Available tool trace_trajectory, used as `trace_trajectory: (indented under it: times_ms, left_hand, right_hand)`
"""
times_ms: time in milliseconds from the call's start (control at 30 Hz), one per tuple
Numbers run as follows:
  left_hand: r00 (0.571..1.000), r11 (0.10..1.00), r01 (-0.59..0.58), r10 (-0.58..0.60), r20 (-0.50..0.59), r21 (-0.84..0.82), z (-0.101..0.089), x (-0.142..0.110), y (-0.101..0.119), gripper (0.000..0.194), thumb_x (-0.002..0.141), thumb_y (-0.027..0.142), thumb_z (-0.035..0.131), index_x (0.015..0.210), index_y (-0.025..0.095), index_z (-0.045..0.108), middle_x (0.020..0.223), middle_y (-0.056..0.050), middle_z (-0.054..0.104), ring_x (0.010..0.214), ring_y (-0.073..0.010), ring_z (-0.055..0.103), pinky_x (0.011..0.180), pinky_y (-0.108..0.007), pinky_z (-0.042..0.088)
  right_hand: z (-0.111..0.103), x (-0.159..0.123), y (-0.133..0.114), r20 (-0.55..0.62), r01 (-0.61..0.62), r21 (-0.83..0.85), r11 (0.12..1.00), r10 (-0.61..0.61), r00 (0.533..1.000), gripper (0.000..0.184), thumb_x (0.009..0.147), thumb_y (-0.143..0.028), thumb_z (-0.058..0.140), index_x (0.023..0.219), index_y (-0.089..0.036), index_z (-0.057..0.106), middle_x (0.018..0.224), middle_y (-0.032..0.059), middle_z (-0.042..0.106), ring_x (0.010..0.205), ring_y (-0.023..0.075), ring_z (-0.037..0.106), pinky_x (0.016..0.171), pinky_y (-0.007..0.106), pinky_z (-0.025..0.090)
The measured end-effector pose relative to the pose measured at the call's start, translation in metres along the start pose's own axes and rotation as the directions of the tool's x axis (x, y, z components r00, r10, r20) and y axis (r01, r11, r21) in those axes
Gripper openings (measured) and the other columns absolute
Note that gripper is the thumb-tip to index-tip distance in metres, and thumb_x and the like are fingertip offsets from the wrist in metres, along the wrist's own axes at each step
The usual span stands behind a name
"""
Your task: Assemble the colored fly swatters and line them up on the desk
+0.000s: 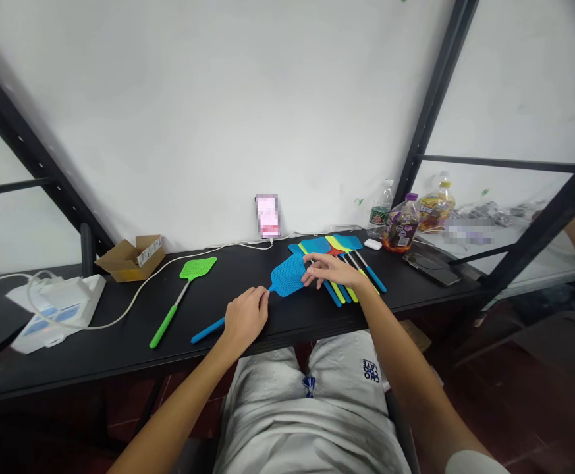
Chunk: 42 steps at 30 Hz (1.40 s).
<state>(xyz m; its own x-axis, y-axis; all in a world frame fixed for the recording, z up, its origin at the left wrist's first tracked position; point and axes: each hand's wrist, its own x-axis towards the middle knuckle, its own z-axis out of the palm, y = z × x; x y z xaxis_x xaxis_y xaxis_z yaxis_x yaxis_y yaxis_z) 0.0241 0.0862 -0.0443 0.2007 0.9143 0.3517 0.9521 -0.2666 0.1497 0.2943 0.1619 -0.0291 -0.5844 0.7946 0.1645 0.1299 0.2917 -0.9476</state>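
A blue fly swatter (288, 275) lies at a slant above the black table, its mesh head to the right and its handle end to the lower left. My left hand (246, 317) is closed around its shaft just below the head. At the head's right edge is my right hand (334, 271), its fingers apart and slightly bent; whether the fingertips touch the mesh I cannot tell. Beneath and behind that hand lies a pile of several fly swatters (315, 245) in blue, yellow-green and red, partly hidden. A green fly swatter (198, 267) lies apart on the left.
A phone (268, 216) leans on the wall, with a white cable running left. An open cardboard box (133, 258) and a white power strip (77, 309) are on the left. To the right stand a water bottle (380, 209), a purple-capped bottle (402, 225), a white case (373, 244) and another phone (431, 269).
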Motion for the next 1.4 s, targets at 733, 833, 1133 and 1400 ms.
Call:
trace_trajectory:
  times_ms: [733, 833, 1133, 1400]
  left_hand:
    - [1.0, 1.0, 0.026, -0.026, 0.017, 0.017, 0.003, 0.0, -0.001, 0.038, 0.102, 0.044, 0.037, 0.084, 0.023, 0.064, 0.084, -0.004, 0.072, 0.077, -0.0219, 0.067, 0.058, -0.028, 0.029]
    - [0.999, 0.999, 0.042, -0.042, 0.008, 0.022, 0.003, 0.0, 0.0, 0.04, 0.101, 0.047, 0.038, 0.083, 0.024, 0.065, 0.082, -0.004, 0.072, 0.076, -0.0228, 0.067, 0.058, -0.028, 0.029]
    - [0.998, 0.996, 0.068, -0.069, 0.01, 0.054, 0.006, 0.001, -0.001, 0.048, 0.099, 0.057, 0.038, 0.077, 0.024, 0.065, 0.078, -0.006, 0.072, 0.075, -0.0257, 0.068, 0.058, -0.028, 0.03]
    - [0.997, 0.997, 0.066, -0.067, 0.028, 0.032, 0.004, 0.001, 0.0, 0.049, 0.097, 0.058, 0.04, 0.072, 0.023, 0.063, 0.076, -0.006, 0.071, 0.073, -0.0249, 0.067, 0.058, -0.028, 0.03]
  right_hand:
    - [-0.004, 0.004, 0.008, -0.103, 0.034, -0.074, 0.997, -0.042, 0.994, 0.027, 0.076, -0.037, 0.076, 0.09, -0.017, 0.065, 0.083, 0.0021, 0.065, 0.077, 0.0148, 0.062, 0.068, 0.027, 0.05]
    - [-0.005, 0.005, 0.01, -0.11, 0.023, -0.061, 0.998, -0.029, 0.993, 0.023, 0.075, -0.032, 0.074, 0.087, -0.017, 0.062, 0.076, 0.0002, 0.061, 0.07, 0.0137, 0.059, 0.063, 0.027, 0.049]
    - [-0.01, 0.008, 0.017, -0.243, -0.022, -0.225, 0.974, -0.035, 0.969, 0.02, 0.073, -0.03, 0.071, 0.086, -0.017, 0.063, 0.077, 0.0012, 0.063, 0.073, 0.015, 0.061, 0.066, 0.027, 0.047]
    - [-0.006, 0.009, 0.02, -0.263, -0.083, -0.387, 0.918, -0.024, 0.965, 0.031, 0.084, -0.046, 0.063, 0.09, -0.017, 0.071, 0.076, 0.0051, 0.068, 0.065, 0.0172, 0.062, 0.054, 0.027, 0.047]
